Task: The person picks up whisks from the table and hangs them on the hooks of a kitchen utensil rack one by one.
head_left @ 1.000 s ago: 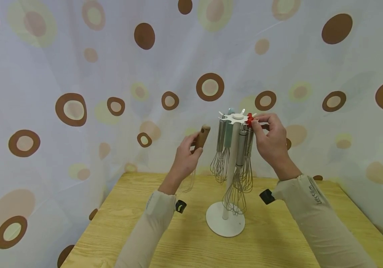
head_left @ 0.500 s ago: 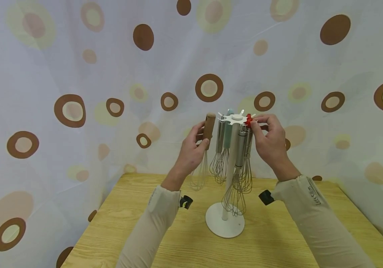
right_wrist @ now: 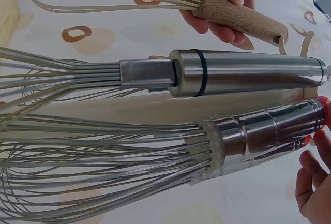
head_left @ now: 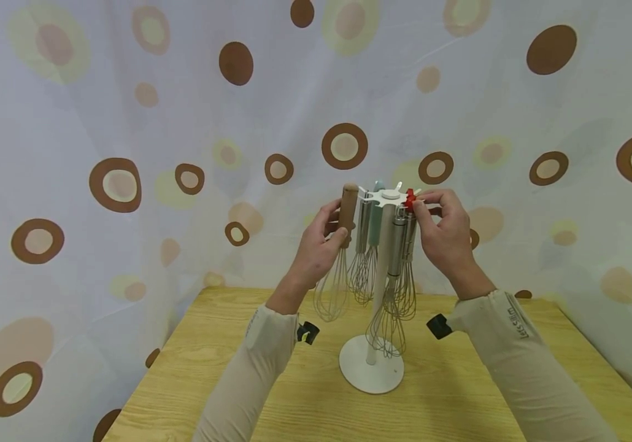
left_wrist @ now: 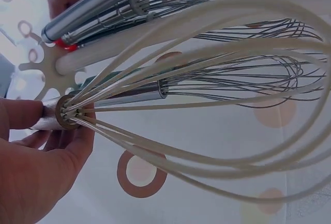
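My left hand (head_left: 316, 248) grips a whisk by its wooden handle (head_left: 348, 215), upright, with pale wires (left_wrist: 196, 105) hanging down. The handle's top end is right at a white hook (right_wrist: 282, 45) of the rotating rack (head_left: 391, 195). On the rack's far right, the fingers and thumb of my right hand (head_left: 445, 230) pinch the red end (head_left: 410, 199) of a hanging steel whisk (right_wrist: 258, 128). Between the hands hang another steel whisk (right_wrist: 248, 71), nearest to me, and a teal-handled whisk (head_left: 375, 224) farther back.
The rack's pole rises from a round white base (head_left: 371, 374) on a wooden table (head_left: 294, 393). A white cloth with brown and yellow spots (head_left: 272, 110) hangs behind and to both sides. More hooks stick out round the rack's top.
My left hand has brought the wooden-handled whisk rightward and up to the rack, turning it from tilted to upright. My right hand has stayed at the red end.
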`<move>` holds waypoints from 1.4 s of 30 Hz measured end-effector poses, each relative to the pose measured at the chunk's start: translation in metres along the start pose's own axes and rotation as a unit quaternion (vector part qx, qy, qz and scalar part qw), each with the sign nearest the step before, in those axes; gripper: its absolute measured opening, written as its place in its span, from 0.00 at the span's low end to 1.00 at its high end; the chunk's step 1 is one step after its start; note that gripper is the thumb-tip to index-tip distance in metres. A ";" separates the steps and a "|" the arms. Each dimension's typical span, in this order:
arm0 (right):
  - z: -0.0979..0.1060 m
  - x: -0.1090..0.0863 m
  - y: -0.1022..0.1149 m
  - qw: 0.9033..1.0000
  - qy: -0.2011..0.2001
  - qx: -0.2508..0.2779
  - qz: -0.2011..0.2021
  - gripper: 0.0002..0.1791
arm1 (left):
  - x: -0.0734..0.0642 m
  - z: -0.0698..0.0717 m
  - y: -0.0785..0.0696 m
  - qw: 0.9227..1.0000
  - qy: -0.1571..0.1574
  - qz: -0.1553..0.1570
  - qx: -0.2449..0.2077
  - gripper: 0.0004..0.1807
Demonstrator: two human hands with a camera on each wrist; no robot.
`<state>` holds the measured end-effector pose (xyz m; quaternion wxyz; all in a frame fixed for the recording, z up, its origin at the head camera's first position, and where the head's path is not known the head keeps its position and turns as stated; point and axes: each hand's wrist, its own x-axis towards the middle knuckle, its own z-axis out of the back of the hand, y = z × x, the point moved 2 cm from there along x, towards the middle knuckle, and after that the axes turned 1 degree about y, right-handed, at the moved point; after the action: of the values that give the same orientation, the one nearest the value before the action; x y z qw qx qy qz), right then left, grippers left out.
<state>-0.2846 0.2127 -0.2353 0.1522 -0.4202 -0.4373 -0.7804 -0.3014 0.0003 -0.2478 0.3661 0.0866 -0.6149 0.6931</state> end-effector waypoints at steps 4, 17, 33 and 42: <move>0.000 0.000 0.000 1.000 0.001 -0.001 0.001 0.12 | 0.004 -0.001 0.010 1.000 0.012 -0.006 -0.002 0.27; 0.000 0.000 -0.001 1.000 -0.006 0.003 0.014 0.10 | 0.008 -0.013 0.014 0.998 0.021 -0.018 0.058 0.28; 0.005 -0.006 -0.002 1.000 -0.015 0.000 0.005 0.11 | 0.002 -0.032 0.027 0.999 -0.018 -0.018 0.035 0.28; 0.005 -0.012 -0.005 0.999 -0.028 0.027 -0.001 0.12 | -0.004 -0.027 0.032 0.998 -0.028 -0.028 0.038 0.27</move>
<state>-0.2780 0.2181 -0.2465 0.1504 -0.4372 -0.4629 -0.7563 -0.3091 0.0243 -0.2820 0.3644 0.1377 -0.5953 0.7027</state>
